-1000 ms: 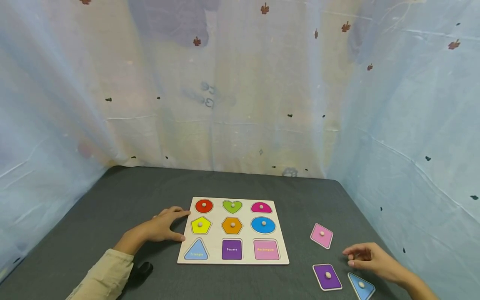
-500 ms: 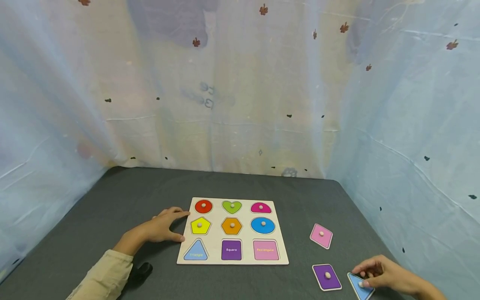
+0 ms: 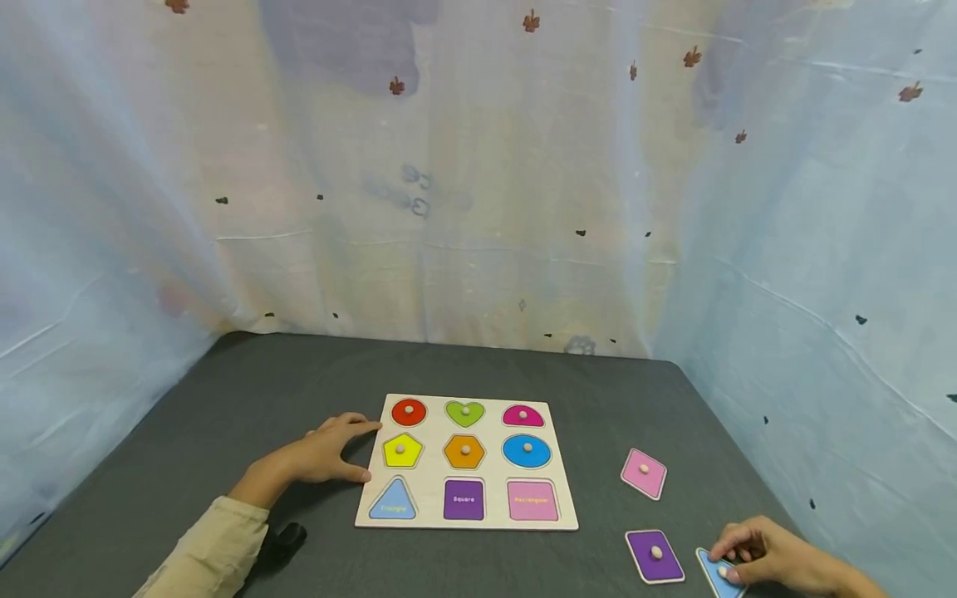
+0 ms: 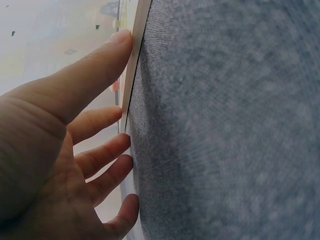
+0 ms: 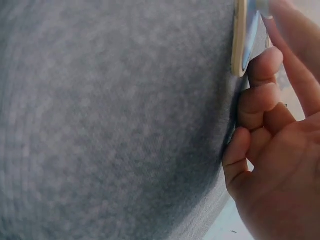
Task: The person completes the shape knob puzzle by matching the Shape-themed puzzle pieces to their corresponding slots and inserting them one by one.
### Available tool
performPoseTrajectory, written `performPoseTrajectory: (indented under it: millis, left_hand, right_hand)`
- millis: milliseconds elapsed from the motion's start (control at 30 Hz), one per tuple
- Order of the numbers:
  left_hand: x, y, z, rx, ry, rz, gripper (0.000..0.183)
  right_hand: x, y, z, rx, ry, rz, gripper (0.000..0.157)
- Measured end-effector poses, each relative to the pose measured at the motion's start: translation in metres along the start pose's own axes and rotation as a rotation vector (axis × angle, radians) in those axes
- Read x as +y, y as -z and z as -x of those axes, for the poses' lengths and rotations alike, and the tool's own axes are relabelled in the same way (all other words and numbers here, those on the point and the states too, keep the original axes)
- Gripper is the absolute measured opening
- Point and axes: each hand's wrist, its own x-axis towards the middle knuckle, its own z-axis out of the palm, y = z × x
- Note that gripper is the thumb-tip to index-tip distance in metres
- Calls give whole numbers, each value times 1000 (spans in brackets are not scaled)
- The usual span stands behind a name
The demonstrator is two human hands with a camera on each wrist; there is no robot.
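A wooden shape puzzle board [image 3: 426,498] lies flat on the dark cloth. Against its left edge rest the thumb and index finger of my left hand [image 3: 325,453], the fingers spread; the left wrist view shows the thumb on the board's side. At the lower right my right hand [image 3: 773,558] pinches the knob of a blue triangle puzzle piece [image 3: 715,575], partly covered by the fingers. In the right wrist view the triangle's pale edge [image 5: 239,50] sits close to the cloth. Left of that hand lies a purple square piece [image 3: 652,566], with a pink rectangular piece [image 3: 641,482] behind it.
Knobbed pieces fill the board's upper two rows, among them a red circle [image 3: 399,419] and a blue oval [image 3: 516,459]. Printed triangle, square and rectangle recesses form the front row. A patterned curtain [image 3: 478,166] encloses the table's back and sides.
My right hand has come down towards the near edge and taken the blue triangle piece by its knob. My left hand has stayed at the board's edge.
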Motion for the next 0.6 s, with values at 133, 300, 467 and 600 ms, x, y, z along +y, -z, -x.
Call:
performPoseTrajectory:
  millis: [133,300,467,600]
  left_hand:
    - [-1,-1,0,1,-6,-3,87]
    - [0,-2,-2,5,-6,-9,87]
    - [1,-1,-1,2,0,-3,86]
    - [2,0,1,1,1,5,86]
  right_hand:
    - [-1,0,-1,9,15,78,36]
    - [1,0,1,24,18,96,36]
    - [7,2,2,17,30,54,34]
    - [9,3,3,36,6,-10,34]
